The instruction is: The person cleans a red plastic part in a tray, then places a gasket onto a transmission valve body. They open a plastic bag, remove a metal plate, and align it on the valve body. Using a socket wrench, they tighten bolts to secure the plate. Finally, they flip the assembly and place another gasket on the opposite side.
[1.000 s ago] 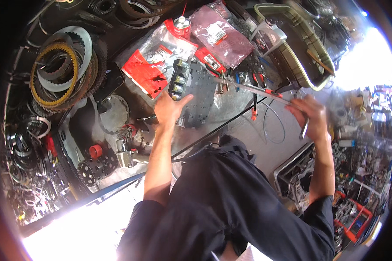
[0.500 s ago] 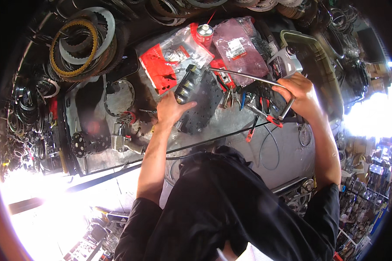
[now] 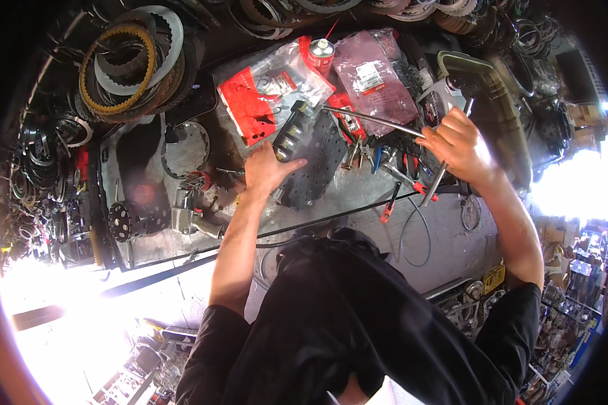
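My left hand (image 3: 265, 169) is wrapped round the near end of a dark, elongated metal part (image 3: 292, 135) with a row of shiny sections, its thumb sticking out to the right. My right hand (image 3: 456, 142) is closed on a steel T-handle wrench (image 3: 378, 121). Its long shaft reaches left to the far end of the part; whether the tip touches it I cannot tell. The crossbar slants through my right fist. Beneath the shaft lie a red-and-clear plastic bag (image 3: 246, 101) and a flat dark perforated plate (image 3: 314, 162).
A red spray can (image 3: 321, 57) stands behind, beside a pinkish plastic package (image 3: 378, 81). Several pliers (image 3: 405, 165) lie near the bench's front edge. Toothed rings (image 3: 118, 67) are stacked at far left, and an olive pan (image 3: 486, 94) sits at right.
My right hand has risen slightly and the wrench's crossbar has swung, with more of its lower end showing. My left hand and the dark part have hardly moved.
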{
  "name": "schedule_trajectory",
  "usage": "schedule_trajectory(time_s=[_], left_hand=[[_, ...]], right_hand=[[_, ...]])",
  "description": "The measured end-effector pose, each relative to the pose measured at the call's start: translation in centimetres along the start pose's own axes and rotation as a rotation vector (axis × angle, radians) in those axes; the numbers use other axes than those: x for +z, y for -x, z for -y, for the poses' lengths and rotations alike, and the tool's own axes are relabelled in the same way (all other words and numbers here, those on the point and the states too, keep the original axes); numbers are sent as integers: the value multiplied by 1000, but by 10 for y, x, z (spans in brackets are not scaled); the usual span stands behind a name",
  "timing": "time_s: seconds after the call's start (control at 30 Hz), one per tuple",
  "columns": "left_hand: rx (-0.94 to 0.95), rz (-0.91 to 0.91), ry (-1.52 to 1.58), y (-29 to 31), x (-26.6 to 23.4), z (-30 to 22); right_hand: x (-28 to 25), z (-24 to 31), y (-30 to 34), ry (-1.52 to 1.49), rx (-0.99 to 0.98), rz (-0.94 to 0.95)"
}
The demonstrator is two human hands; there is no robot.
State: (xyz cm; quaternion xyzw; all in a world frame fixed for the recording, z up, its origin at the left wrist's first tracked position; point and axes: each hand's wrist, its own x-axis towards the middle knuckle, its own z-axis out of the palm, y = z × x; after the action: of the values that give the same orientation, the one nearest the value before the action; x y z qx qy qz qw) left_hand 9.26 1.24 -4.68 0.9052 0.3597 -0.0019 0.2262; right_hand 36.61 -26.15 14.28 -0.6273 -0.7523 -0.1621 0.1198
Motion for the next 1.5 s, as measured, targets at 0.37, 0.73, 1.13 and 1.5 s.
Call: schedule_trajectory(time_s=[0.37, 0.73, 1.13, 1.5], left_hand=[[-143, -44, 7, 15, -1, -22], [16, -175, -48, 17, 8, -18], [-9, -264, 3, 21, 18, -20], [13, -252, -18, 26, 10, -19]], right_hand=[[10, 20, -14, -62, 476, -136], [11, 31, -4, -29, 543, -127], [10, 46, -4, 103, 697, -79], [-4, 48, 11, -94, 618, -40]])
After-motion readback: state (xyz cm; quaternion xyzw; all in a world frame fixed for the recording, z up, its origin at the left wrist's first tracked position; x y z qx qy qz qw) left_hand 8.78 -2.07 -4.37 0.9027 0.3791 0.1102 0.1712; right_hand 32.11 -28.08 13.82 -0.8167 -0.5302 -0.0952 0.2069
